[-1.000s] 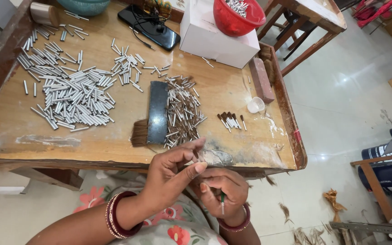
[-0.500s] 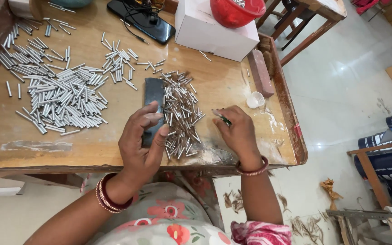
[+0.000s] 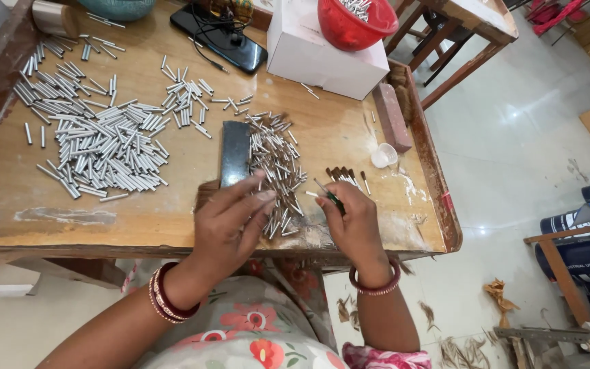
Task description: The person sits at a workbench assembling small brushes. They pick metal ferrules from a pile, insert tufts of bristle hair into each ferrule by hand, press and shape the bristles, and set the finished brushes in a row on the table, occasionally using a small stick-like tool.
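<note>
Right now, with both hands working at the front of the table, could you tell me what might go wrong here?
The left hand reaches into the small pile of metal tubes near the table's front edge; a careless sweep could roll some off. The right hand pinches a thin dark-tipped tool, which might prick the nearby left fingers. The red bowl atop the white box could tip if bumped.

Your short silver metal tubes (image 3: 276, 171) lie heaped beside the upright-lying dark flat block (image 3: 235, 152) — thin dark-tipped tool (image 3: 332, 199) pinched above them.
</note>
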